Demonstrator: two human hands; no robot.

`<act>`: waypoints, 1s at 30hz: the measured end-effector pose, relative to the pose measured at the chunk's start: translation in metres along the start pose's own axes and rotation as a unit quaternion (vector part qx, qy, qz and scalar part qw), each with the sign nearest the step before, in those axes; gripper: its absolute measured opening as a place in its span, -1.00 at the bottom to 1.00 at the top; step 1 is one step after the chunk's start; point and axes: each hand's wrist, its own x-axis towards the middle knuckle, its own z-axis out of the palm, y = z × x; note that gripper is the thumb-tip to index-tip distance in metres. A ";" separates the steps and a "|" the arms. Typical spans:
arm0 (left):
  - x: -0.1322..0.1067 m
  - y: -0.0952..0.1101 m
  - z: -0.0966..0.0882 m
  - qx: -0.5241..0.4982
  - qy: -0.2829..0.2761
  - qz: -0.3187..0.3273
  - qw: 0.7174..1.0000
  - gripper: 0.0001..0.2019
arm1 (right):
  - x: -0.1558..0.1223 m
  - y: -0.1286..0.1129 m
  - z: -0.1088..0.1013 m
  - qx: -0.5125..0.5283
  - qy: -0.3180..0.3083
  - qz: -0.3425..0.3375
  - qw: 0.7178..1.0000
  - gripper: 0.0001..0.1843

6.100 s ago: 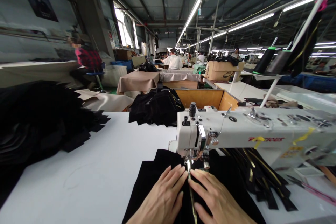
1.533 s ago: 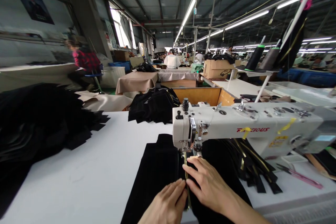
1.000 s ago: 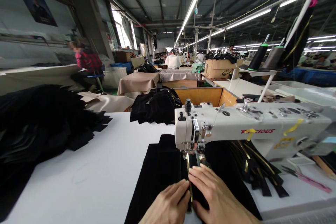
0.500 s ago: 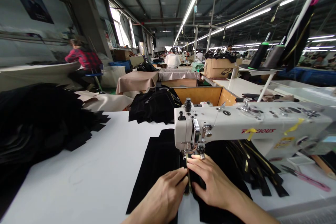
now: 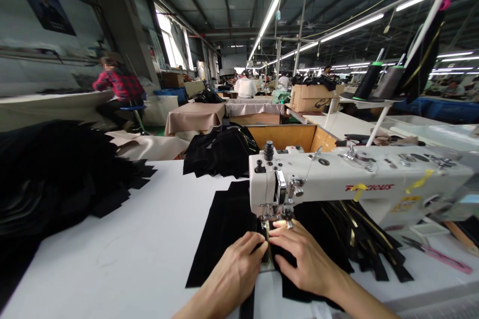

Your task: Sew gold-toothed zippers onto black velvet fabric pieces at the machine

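A white sewing machine (image 5: 337,184) stands on the white table (image 5: 142,254). A black fabric panel (image 5: 224,224) with a gold zipper (image 5: 267,249) lies under its needle and stretches away past the machine. My left hand (image 5: 234,271) lies flat on the fabric just left of the zipper, fingers stretched out. To the right of the zipper my right hand (image 5: 303,256) presses the fabric, fingertips close to the presser foot (image 5: 275,219).
A large heap of black cut pieces (image 5: 56,174) fills the left of the table, another black pile (image 5: 220,152) lies behind. Black zippers with gold teeth (image 5: 366,244) lie under the machine arm; pink scissors (image 5: 437,254) at right. A person in a red shirt (image 5: 116,84) sits far left.
The black panel has fed away from me under the needle; its near edge now lies close to my hands. Both hands have followed it toward the presser foot.
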 end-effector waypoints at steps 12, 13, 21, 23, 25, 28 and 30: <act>0.003 -0.003 0.006 0.048 0.007 0.017 0.999 -0.75 | 0.011 0.004 -0.009 -0.010 -0.034 -0.005 0.999 -0.63; 0.004 -0.004 0.006 0.040 0.007 0.015 0.999 -0.75 | 0.013 0.005 -0.009 -0.008 -0.033 -0.008 0.999 -0.62; 0.006 -0.013 0.012 0.033 0.004 -0.017 0.999 -0.75 | 0.017 0.015 -0.004 -0.021 -0.013 -0.003 1.000 -0.56; 0.006 -0.013 0.013 0.026 0.013 -0.011 1.000 -0.75 | 0.016 0.016 -0.003 -0.019 -0.011 -0.001 1.000 -0.56; 0.005 -0.014 0.014 0.019 0.020 -0.005 1.000 -0.74 | 0.015 0.016 -0.001 -0.015 -0.011 0.001 1.000 -0.56; 0.004 -0.017 0.015 0.012 0.026 -0.001 1.000 -0.65 | 0.014 0.018 0.000 -0.019 -0.020 0.010 1.000 -0.56; 0.003 -0.020 0.015 0.008 0.030 -0.001 1.000 -0.56 | 0.013 0.018 0.001 -0.031 -0.026 0.019 0.999 -0.55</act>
